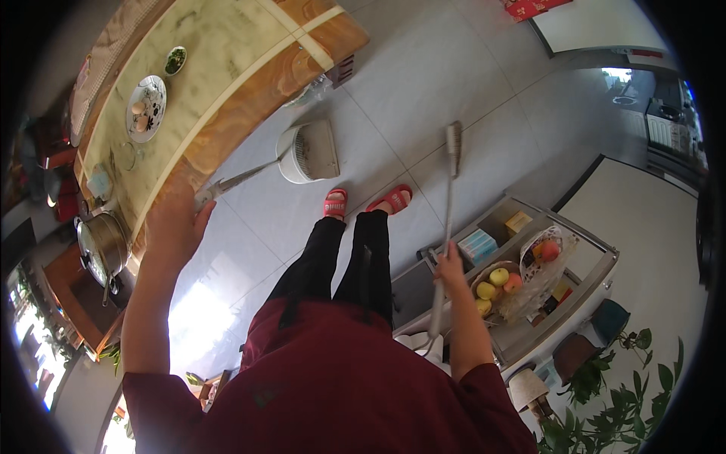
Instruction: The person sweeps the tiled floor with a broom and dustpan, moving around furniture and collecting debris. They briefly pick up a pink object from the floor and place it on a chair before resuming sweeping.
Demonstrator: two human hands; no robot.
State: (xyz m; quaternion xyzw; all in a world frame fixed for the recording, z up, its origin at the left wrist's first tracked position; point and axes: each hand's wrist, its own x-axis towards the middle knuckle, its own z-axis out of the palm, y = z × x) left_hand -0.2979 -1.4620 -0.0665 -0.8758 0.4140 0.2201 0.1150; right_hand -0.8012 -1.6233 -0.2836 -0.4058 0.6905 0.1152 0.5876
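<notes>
My left hand [175, 221] is closed round the end of a long handle, beside the table's edge. That handle runs down to a white dustpan [327, 145] with a comb-like row of teeth, lying on the tiled floor in front of my feet. Closed round the middle of a pale broom stick, my right hand [451, 269] is out to my right. The broom [454, 145] has its bristle head on the floor, right of the dustpan and apart from it. The upper end of the stick passes back beside my body.
A marble-patterned table [219, 57] at the left bears a plate [155, 94] with eggs and a small dish of greens [175, 60]. Behind it stands a lidded pot [102, 246]. At right, a low cabinet [605, 253] holds fruit baskets and boxes. Leafy plants [643, 393] stand at lower right.
</notes>
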